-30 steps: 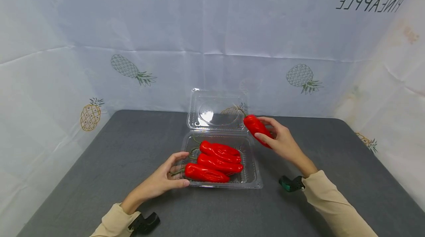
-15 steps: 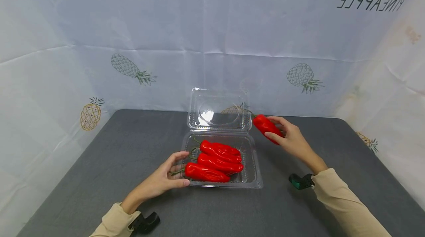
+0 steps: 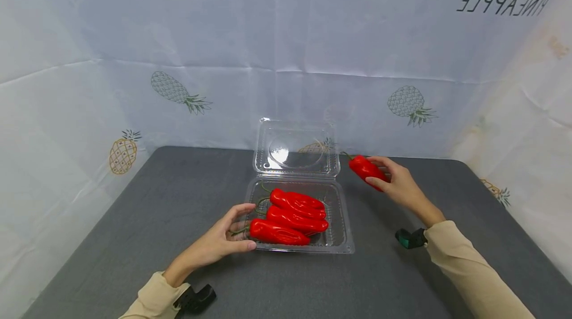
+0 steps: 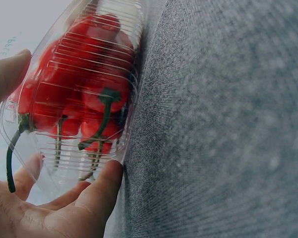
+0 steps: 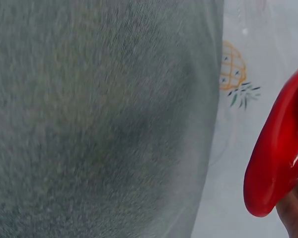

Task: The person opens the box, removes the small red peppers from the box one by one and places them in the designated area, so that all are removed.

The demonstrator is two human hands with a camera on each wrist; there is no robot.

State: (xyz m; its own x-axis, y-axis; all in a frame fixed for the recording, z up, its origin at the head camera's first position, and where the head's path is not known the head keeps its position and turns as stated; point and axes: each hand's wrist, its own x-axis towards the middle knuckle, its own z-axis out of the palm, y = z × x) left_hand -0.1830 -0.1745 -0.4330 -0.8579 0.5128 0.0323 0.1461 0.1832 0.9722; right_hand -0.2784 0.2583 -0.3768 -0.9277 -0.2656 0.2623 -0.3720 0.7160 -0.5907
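In the head view a clear plastic clamshell container (image 3: 340,219) stands with its lid (image 3: 292,162) raised behind it. Several long red peppers (image 3: 297,218) with green stems lie side by side inside. My left hand (image 3: 223,235) grips the container's left end, thumb at the front corner and fingers along the side. The left wrist view has these fingers (image 4: 102,191) against the ribbed wall, stems showing through the plastic. Right of the lid, my right hand (image 3: 399,182) holds another red pepper (image 3: 366,169) between thumb and fingers, stem pointing left. Its rounded tip shows large in the right wrist view.
The dark grey table (image 3: 170,199) reaches back to a pale cloth backdrop (image 3: 286,26) printed with pineapples. Cloth also hangs at both sides. A black wrist device (image 3: 195,300) is strapped on the left wrist, another device (image 3: 411,238) on the right.
My right hand has carried its pepper to the right, away from the container's lid. The left hand, the container and the peppers in it have stayed put.
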